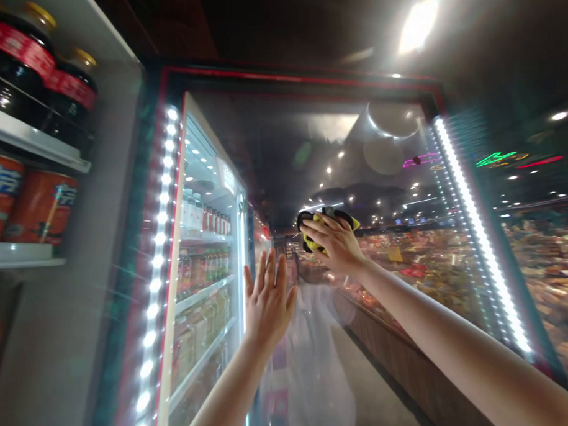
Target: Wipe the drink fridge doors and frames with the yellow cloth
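Note:
A glass cooler door [291, 150] with strips of white lights down both sides stands in front of me. My left hand [267, 300] is raised with its fingers stretched out, palm toward the glass; it appears to rest flat on the pane. Higher and further right, my right hand [334, 241] has its fingers bent over a bunched yellow and black cloth [308, 242], which it holds against the glass. The palm side of this hand and part of the cloth are hidden.
On the left, cooler shelves [34, 138] carry dark bottles [72, 84] with red labels and orange cans [41, 206]. Another lit drinks cooler [203, 240] shows in or through the glass. An aisle floor [364, 372] and blurred goods [557, 290] extend to the right.

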A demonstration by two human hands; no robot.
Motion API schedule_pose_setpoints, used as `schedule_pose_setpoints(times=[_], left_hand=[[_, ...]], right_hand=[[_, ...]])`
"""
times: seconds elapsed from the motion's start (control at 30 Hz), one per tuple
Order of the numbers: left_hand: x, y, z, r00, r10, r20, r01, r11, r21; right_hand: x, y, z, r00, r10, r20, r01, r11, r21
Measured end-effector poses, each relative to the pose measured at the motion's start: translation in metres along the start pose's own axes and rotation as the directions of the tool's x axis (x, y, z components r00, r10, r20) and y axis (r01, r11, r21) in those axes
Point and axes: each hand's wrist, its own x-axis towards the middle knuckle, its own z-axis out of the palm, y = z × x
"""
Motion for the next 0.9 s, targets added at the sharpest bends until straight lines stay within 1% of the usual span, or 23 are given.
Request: schedule_pose_setpoints(times=[0.03,0.07,0.1,0.13,0.2,0.23,0.27,0.3,0.33,0.4,0.43,0.47,0.5,0.53,0.6,0.67,0.7,0.73,0.77,0.8,0.87,0.9], left_hand=[[-0.003,-0.004,-0.002,1.000,0.005,-0.008,-0.005,1.000,0.009],[-0.006,-0.008,-0.003,1.000,0.010,-0.015,-0.009,1.000,0.016],[-0.009,-0.012,-0.004,1.000,0.015,-0.020,-0.014,1.000,0.020],[-0.010,-0.016,-0.005,1.000,0.019,-0.020,-0.018,1.000,0.019],[-0.012,-0.023,-0.007,1.000,0.021,-0.008,-0.021,1.000,0.012],[-0.012,-0.026,-0.008,1.000,0.020,0.001,-0.020,1.000,0.010],[-0.012,-0.028,-0.010,1.000,0.018,0.010,-0.018,1.000,0.011],[-0.013,-0.030,-0.012,1.000,0.013,0.020,-0.014,1.000,0.014],[-0.014,-0.032,-0.014,1.000,0.007,0.031,-0.008,1.000,0.018],[-0.018,-0.038,-0.019,0.999,-0.001,0.050,0.000,1.000,0.023],[-0.021,-0.041,-0.021,0.998,-0.003,0.056,0.002,1.000,0.022],[-0.025,-0.045,-0.024,0.998,-0.003,0.058,0.002,1.000,0.022],[-0.028,-0.050,-0.027,0.998,0.000,0.057,-0.001,1.000,0.023],[-0.031,-0.056,-0.029,0.999,0.004,0.052,-0.006,1.000,0.026],[-0.036,-0.067,-0.033,0.999,0.018,0.047,-0.020,0.999,0.040],[-0.037,-0.076,-0.037,0.998,0.032,0.051,-0.036,0.997,0.065],[-0.037,-0.081,-0.038,0.998,0.034,0.057,-0.038,0.996,0.080],[-0.036,-0.085,-0.039,0.997,0.029,0.065,-0.035,0.995,0.094],[-0.036,-0.088,-0.041,0.997,0.020,0.072,-0.028,0.994,0.107],[-0.035,-0.092,-0.043,0.997,0.008,0.080,-0.018,0.993,0.117],[-0.036,-0.098,-0.046,0.995,-0.012,0.101,-0.001,0.992,0.130],[-0.037,-0.102,-0.049,0.994,-0.017,0.112,0.001,0.991,0.137]], right_hand=[[-0.007,0.004,-0.002,0.999,-0.032,0.020,0.032,1.000,0.000],[-0.010,0.009,-0.003,1.000,-0.018,0.010,0.018,1.000,-0.005],[-0.008,0.012,-0.003,0.999,0.036,-0.026,-0.037,0.999,-0.010],[0.000,0.013,-0.002,0.990,0.119,-0.078,-0.120,0.993,-0.012],[0.026,0.001,0.002,0.943,0.282,-0.174,-0.286,0.958,0.001],[0.040,-0.010,0.005,0.925,0.325,-0.198,-0.330,0.944,0.008],[0.052,-0.023,0.008,0.922,0.330,-0.201,-0.335,0.942,0.013],[0.061,-0.037,0.010,0.936,0.299,-0.185,-0.302,0.953,0.014],[0.064,-0.049,0.012,0.959,0.236,-0.154,-0.237,0.971,0.013],[0.056,-0.064,0.013,0.995,0.069,-0.071,-0.067,0.998,0.018],[0.048,-0.066,0.012,0.999,-0.005,-0.035,0.006,1.000,0.023],[0.039,-0.064,0.011,0.999,-0.053,-0.012,0.054,0.998,0.026],[0.032,-0.061,0.011,0.997,-0.071,-0.005,0.071,0.997,0.026],[0.028,-0.058,0.011,0.998,-0.056,-0.013,0.057,0.998,0.023],[0.033,-0.058,0.014,0.996,0.052,-0.067,-0.050,0.999,0.018],[0.053,-0.071,0.019,0.970,0.201,-0.133,-0.200,0.980,0.024],[0.064,-0.083,0.022,0.953,0.259,-0.156,-0.257,0.966,0.033],[0.075,-0.096,0.025,0.942,0.290,-0.167,-0.286,0.957,0.044],[0.082,-0.109,0.027,0.943,0.288,-0.165,-0.283,0.958,0.054],[0.085,-0.120,0.028,0.956,0.252,-0.149,-0.245,0.967,0.063],[0.081,-0.136,0.029,0.991,0.105,-0.087,-0.099,0.992,0.077],[0.076,-0.139,0.029,0.998,0.028,-0.055,-0.023,0.996,0.081]])
